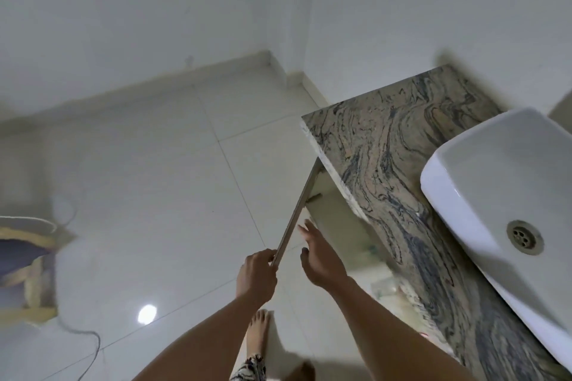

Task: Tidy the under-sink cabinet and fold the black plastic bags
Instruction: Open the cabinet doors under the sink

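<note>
The under-sink cabinet door (pixel 299 210) stands swung open, seen edge-on below the marbled countertop (pixel 399 170). My left hand (pixel 257 272) grips the door's outer edge near its free end, fingers curled round it. Just to the right of the door, my right hand (pixel 320 254) hovers with fingers stretched out and holds nothing, in front of the cabinet opening (pixel 343 226). The cabinet's inside is mostly hidden under the countertop; only blurred pale shapes show. No black plastic bags are in view.
A white basin (pixel 507 195) with a metal drain sits on the countertop at right. Glossy white floor tiles (pixel 154 179) stretch left. A blurred yellow-and-blue object (pixel 24 266) and a thin cable (pixel 89 346) lie at the left. My bare foot (pixel 258 334) stands below the hands.
</note>
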{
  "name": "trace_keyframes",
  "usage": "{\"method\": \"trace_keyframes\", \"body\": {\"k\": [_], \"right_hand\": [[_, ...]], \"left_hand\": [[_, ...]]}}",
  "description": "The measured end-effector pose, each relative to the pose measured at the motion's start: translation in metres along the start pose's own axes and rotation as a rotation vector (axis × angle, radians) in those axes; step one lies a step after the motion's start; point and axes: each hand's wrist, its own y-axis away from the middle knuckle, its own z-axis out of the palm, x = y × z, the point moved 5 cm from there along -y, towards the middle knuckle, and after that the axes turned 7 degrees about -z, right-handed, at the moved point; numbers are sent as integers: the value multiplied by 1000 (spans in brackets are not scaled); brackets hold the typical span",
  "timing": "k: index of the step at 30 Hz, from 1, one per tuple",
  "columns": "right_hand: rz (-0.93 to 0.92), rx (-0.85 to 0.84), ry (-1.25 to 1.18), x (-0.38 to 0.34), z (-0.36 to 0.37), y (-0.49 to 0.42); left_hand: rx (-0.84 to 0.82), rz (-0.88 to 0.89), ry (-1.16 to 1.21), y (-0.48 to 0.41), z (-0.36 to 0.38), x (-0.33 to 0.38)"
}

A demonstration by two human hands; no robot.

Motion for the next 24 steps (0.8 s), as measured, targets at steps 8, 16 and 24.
{"method": "trace_keyframes", "body": {"k": [8,16,24], "right_hand": [[21,-239,316,-33,3,-61],[58,-60,401,-42,7,-92],[48,-81,395,-47,10,-123]], "left_hand": [[59,90,-151,-38,-52,-27],[145,137,-154,-75,-89,-39],[308,175,-83,-101,-108,-44]]}}
